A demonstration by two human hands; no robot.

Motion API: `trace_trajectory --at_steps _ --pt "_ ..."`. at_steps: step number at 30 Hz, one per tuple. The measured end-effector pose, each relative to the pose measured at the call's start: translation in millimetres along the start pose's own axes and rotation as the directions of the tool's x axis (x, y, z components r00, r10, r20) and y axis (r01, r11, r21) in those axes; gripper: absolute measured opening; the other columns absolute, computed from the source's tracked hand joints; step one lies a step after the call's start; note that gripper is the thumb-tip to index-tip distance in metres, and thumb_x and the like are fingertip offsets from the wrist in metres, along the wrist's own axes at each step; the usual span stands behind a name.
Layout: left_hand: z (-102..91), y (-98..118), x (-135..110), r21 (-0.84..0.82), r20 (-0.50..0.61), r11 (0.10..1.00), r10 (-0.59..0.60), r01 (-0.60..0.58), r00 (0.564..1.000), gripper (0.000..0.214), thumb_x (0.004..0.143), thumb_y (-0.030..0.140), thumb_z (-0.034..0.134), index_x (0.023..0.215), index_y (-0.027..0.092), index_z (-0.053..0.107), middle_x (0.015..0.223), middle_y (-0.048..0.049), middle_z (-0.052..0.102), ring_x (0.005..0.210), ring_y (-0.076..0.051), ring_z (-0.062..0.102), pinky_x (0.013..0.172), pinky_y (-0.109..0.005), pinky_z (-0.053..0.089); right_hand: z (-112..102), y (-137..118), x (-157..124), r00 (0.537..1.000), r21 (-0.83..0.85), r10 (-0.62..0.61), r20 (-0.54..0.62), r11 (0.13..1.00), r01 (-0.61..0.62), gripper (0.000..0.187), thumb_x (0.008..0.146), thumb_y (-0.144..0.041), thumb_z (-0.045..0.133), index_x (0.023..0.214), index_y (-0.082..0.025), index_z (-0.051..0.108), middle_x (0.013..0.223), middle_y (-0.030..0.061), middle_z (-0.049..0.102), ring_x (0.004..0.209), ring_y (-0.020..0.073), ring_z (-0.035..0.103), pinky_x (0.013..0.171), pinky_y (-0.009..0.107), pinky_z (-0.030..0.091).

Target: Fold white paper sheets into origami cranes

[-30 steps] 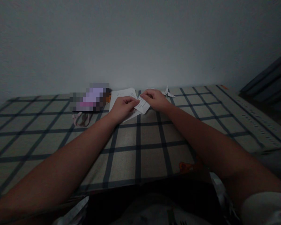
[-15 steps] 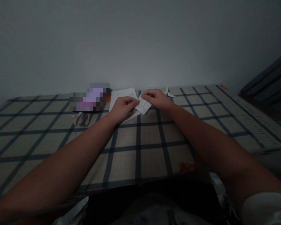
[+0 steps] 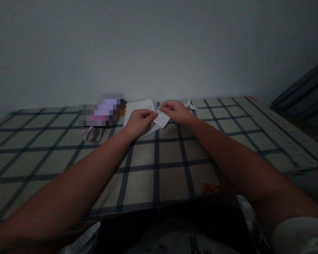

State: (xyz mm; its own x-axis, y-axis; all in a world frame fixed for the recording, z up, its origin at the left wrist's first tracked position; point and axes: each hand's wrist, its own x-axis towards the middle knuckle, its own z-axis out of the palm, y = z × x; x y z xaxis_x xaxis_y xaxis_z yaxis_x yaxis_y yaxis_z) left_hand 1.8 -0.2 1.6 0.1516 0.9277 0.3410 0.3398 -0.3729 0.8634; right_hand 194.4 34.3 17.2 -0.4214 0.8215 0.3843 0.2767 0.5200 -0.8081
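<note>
Between my two hands is a small folded piece of printed white paper point(image 3: 162, 120). My left hand point(image 3: 141, 121) pinches its left edge between thumb and fingers. At its upper right, my right hand point(image 3: 176, 111) grips it with the thumb and curled fingers. The far edge of the folded paper is partly covered by my fingers. Flat sheets of white paper point(image 3: 139, 105) lie behind and under my left hand. Just beyond my right hand rests a folded white paper crane point(image 3: 190, 104), partly hidden by that hand.
A checked cloth point(image 3: 169, 151) covers the table, which meets a plain wall point(image 3: 159, 53). To the left lies a blurred-out purple and pink item point(image 3: 103, 111) with a looped strap point(image 3: 93, 134). Something orange point(image 3: 210, 188) shows at the near edge.
The folded paper has tilted slightly, its lower corner shifting a little up and left. Both hands keep their hold in nearly the same place.
</note>
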Motion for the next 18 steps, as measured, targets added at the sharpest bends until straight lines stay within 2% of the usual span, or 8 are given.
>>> trace_trajectory --at_steps 4,9,13,16,18 --pt "-2.1 2.1 0.1 0.042 -0.082 0.999 0.016 -0.012 0.997 0.034 0.079 0.049 0.070 0.081 0.016 0.078 0.065 -0.0022 0.068 0.059 -0.014 0.055 0.056 -0.025 0.040 -2.4 2.3 -0.3 0.999 0.106 0.039 0.012 0.994 -0.040 0.026 0.087 -0.039 0.061 0.088 -0.014 0.066 0.076 0.0026 0.064 0.071 0.0127 0.056 0.064 0.025 0.043" --pt "-4.0 0.4 1.1 -0.003 -0.116 1.000 -0.022 0.021 0.993 0.028 0.077 0.044 0.070 0.075 0.016 0.076 0.057 -0.0006 0.063 0.055 -0.014 0.053 0.054 -0.025 0.038 -3.7 1.7 -0.5 0.998 0.060 0.056 0.026 0.997 -0.057 0.024 0.086 -0.037 0.061 0.080 -0.013 0.063 0.070 0.0003 0.058 0.066 0.0110 0.051 0.063 0.025 0.041" --pt "-0.8 -3.9 2.5 -0.137 -0.103 0.988 -0.083 0.068 0.991 0.019 0.071 0.035 0.072 0.067 0.016 0.071 0.062 -0.0010 0.065 0.058 -0.014 0.056 0.056 -0.025 0.042 -3.2 0.1 -1.4 0.997 0.056 0.041 0.066 0.997 -0.044 0.021 0.085 -0.033 0.061 0.077 -0.014 0.061 0.072 0.0011 0.060 0.067 0.0113 0.052 0.063 0.025 0.040" --pt "1.8 -3.1 2.4 -0.238 -0.080 0.967 -0.114 0.092 0.990 0.022 0.070 0.036 0.075 0.078 0.016 0.074 0.070 -0.0023 0.070 0.063 -0.015 0.060 0.060 -0.026 0.045 -3.0 -1.0 -3.3 0.994 0.072 0.047 0.103 0.996 -0.054 0.020 0.084 -0.033 0.061 0.079 -0.014 0.061 0.073 0.0015 0.061 0.066 0.0114 0.053 0.061 0.024 0.040" --pt "2.2 -0.3 1.7 -0.220 -0.096 0.973 -0.093 0.070 0.991 0.027 0.071 0.040 0.077 0.082 0.016 0.075 0.075 -0.0038 0.072 0.067 -0.016 0.062 0.062 -0.026 0.046 -2.4 -1.9 -4.7 0.991 0.076 0.054 0.126 0.995 -0.064 0.022 0.084 -0.035 0.062 0.080 -0.014 0.061 0.072 0.0018 0.062 0.066 0.0116 0.054 0.060 0.024 0.039"
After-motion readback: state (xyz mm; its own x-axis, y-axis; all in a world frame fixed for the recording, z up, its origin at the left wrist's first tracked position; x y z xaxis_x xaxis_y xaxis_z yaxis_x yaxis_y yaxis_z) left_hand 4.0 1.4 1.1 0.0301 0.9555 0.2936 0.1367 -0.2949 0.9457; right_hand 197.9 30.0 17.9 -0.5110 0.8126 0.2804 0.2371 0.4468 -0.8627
